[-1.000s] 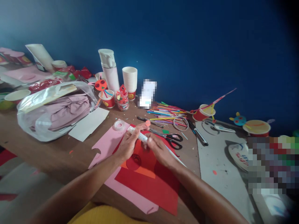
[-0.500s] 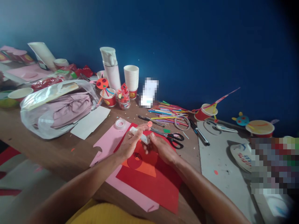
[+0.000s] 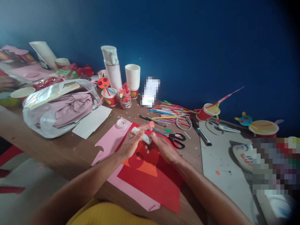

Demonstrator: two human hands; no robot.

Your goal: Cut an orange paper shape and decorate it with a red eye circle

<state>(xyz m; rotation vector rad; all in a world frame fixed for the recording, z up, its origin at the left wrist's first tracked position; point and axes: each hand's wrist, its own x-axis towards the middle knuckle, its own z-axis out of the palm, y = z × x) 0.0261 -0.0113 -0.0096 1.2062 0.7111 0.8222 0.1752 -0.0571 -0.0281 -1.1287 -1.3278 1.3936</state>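
Note:
My left hand (image 3: 131,143) is closed on a small whitish, translucent bottle (image 3: 142,135), its thumb laid over it. At the tip of that hand's outstretched finger sits a small orange paper disc (image 3: 152,124) with dark marks. My right hand (image 3: 162,147) curls at the bottle's lower right end, its thumb raised and its fingers partly hidden. Beneath both hands lie a red sheet (image 3: 161,190), an orange piece of paper (image 3: 150,170) and a red paper ring (image 3: 136,162). Pink paper (image 3: 107,142) shows under the red sheet. Black-handled scissors (image 3: 175,137) lie just beyond my right hand.
Several pipe cleaners (image 3: 168,112), a tape roll (image 3: 184,122) and a marker (image 3: 201,132) lie behind. A plastic bag (image 3: 58,109) fills the left, with another person's hand (image 3: 7,83) beyond. A flask (image 3: 112,68) and stacked paper cups (image 3: 132,78) stand by the blue wall.
The view has shifted slightly. Both hands keep nearly the same pose around the bottle and disc. Another person's hand shows more at the far left.

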